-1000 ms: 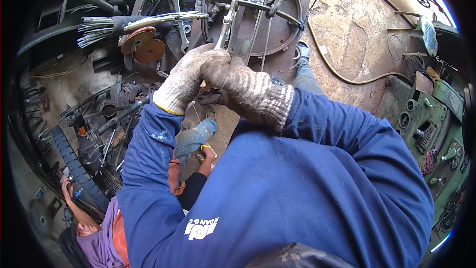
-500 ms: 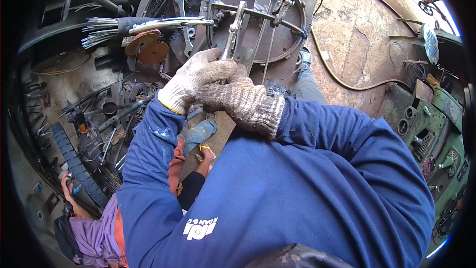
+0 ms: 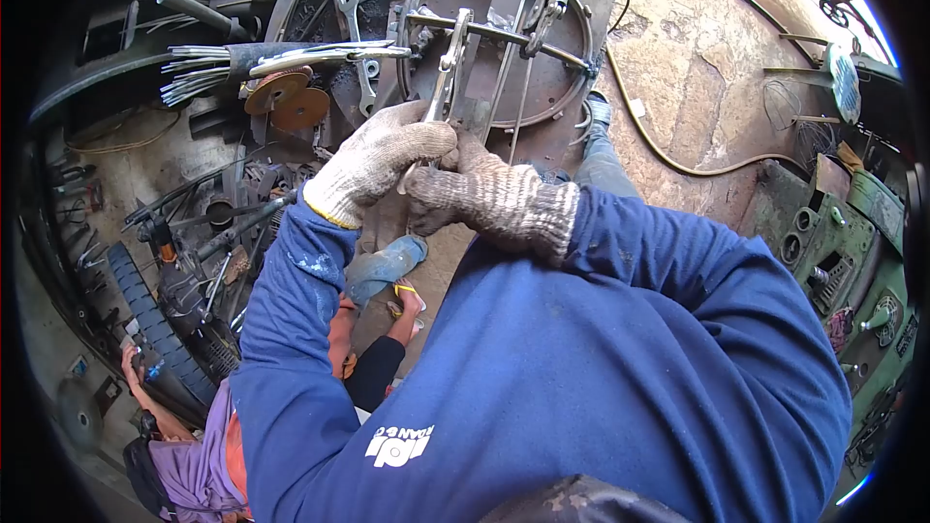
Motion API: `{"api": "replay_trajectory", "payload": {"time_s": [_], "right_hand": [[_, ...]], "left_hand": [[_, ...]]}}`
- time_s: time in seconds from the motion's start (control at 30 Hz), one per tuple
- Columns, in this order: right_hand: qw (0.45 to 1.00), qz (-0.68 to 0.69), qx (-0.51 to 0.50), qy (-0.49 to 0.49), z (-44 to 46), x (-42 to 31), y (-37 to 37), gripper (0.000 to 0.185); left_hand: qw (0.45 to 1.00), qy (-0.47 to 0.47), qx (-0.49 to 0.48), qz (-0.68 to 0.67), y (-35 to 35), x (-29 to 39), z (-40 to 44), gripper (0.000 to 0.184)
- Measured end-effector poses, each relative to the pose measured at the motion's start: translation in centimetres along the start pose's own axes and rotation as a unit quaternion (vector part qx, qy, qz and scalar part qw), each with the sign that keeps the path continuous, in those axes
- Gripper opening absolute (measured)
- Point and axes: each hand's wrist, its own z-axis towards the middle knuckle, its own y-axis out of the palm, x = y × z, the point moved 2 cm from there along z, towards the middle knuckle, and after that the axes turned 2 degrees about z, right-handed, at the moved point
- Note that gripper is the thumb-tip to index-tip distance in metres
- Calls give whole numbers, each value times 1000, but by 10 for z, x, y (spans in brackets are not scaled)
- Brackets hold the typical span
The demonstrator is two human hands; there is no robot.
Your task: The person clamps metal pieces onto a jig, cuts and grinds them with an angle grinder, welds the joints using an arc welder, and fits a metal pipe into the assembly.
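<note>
My left hand (image 3: 387,150), in a white knit glove, is wrapped around the handles of a pair of locking pliers (image 3: 449,77). Their jaws sit at a thin rod across a round metal frame (image 3: 407,68). My right hand (image 3: 489,189), in a dirtier brown-and-white glove, is closed at the handle end just below, its fingers curled around it; a bit of metal shows between the gloves. A second pair of locking pliers (image 3: 547,15) is on the same rod farther right. The gloves partly hide the handles.
On the left lie a bundle of welding rods (image 3: 291,58), grinding discs (image 3: 298,107) and a wrench (image 3: 356,29). Another person (image 3: 189,455) is low at the left beside a tyre (image 3: 155,324). A hose (image 3: 668,155) crosses the floor; a green machine (image 3: 852,261) stands right.
My right hand has shifted slightly right and turned, showing metal between the gloves. My left hand stays around the pliers, a little lower.
</note>
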Motion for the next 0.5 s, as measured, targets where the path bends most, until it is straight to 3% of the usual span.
{"api": "replay_trajectory", "payload": {"time_s": [0.17,0.23,0.27,0.3,0.33,0.37,0.43,0.5], "right_hand": [[989,-71,-36,124,-24,-25,-2,47],[967,-57,-37,247,-16,-12,-6,46],[946,-221,-37,235,-18,-26,-4,40],[945,-222,-38,235,-16,-18,-8,40],[913,-394,-105,1,-14,-18,-6,37],[800,-529,-161,-234,-17,-18,-3,35],[786,-547,-169,-236,-19,-19,-6,36],[813,-536,-162,-163,-19,-19,-4,38]], "left_hand": [[998,25,0,-52,9,6,-6,37],[997,35,-5,-62,8,5,-6,36],[998,35,-7,-57,7,4,-6,36],[998,35,-9,-52,6,3,-6,37],[998,34,-7,-52,6,2,-7,37],[997,21,-11,-67,6,3,-8,36],[997,11,-14,-80,5,6,-9,35],[994,-1,-17,-106,6,9,-11,33]]}}
